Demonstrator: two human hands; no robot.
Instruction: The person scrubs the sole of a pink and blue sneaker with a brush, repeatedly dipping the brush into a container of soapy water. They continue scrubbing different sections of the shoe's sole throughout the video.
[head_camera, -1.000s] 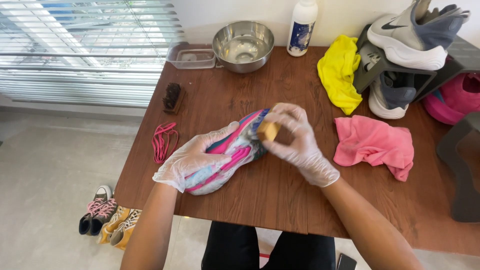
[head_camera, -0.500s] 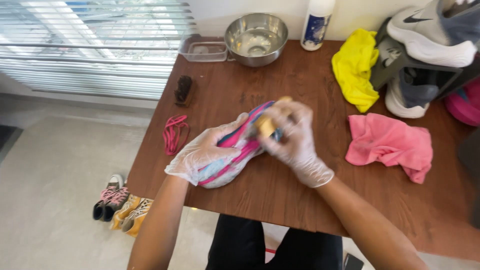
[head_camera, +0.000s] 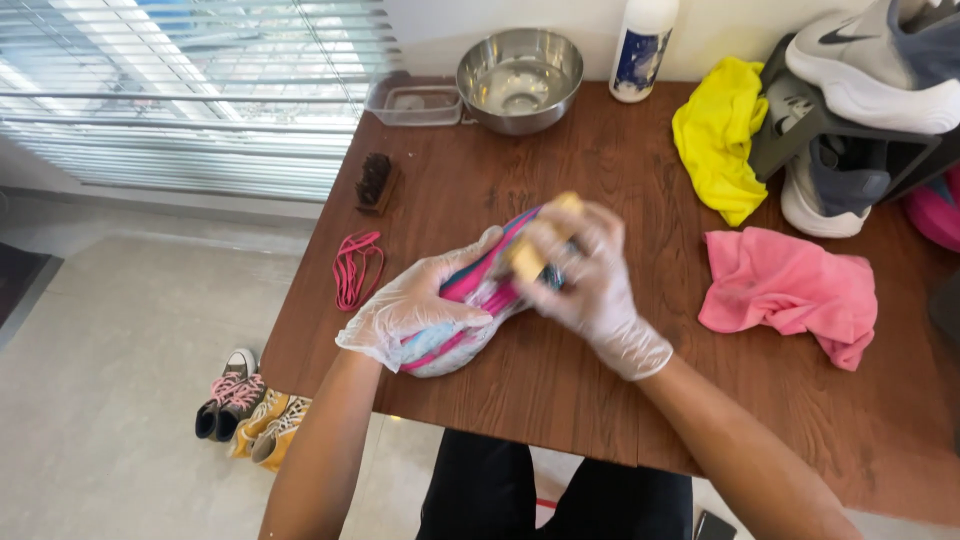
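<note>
A pink, blue and white sneaker (head_camera: 470, 300) lies on the brown wooden table (head_camera: 560, 400). My left hand (head_camera: 420, 305), in a clear glove, grips the shoe's near end. My right hand (head_camera: 585, 280), also gloved, is blurred and holds a small tan brush (head_camera: 530, 255) against the far part of the shoe. The shoe's middle is hidden under both hands.
Pink laces (head_camera: 355, 265) and a dark brush (head_camera: 375, 182) lie at the left. A steel bowl (head_camera: 520, 80), clear plastic tub (head_camera: 412, 103) and white bottle (head_camera: 640, 50) stand at the back. A yellow cloth (head_camera: 715, 135), pink cloth (head_camera: 790, 290) and stacked shoes (head_camera: 860, 100) sit right. Small shoes (head_camera: 250, 410) are on the floor.
My right hand with the brush has moved along the sneaker in a scrubbing motion. My left hand keeps its grip. The view has shifted slightly.
</note>
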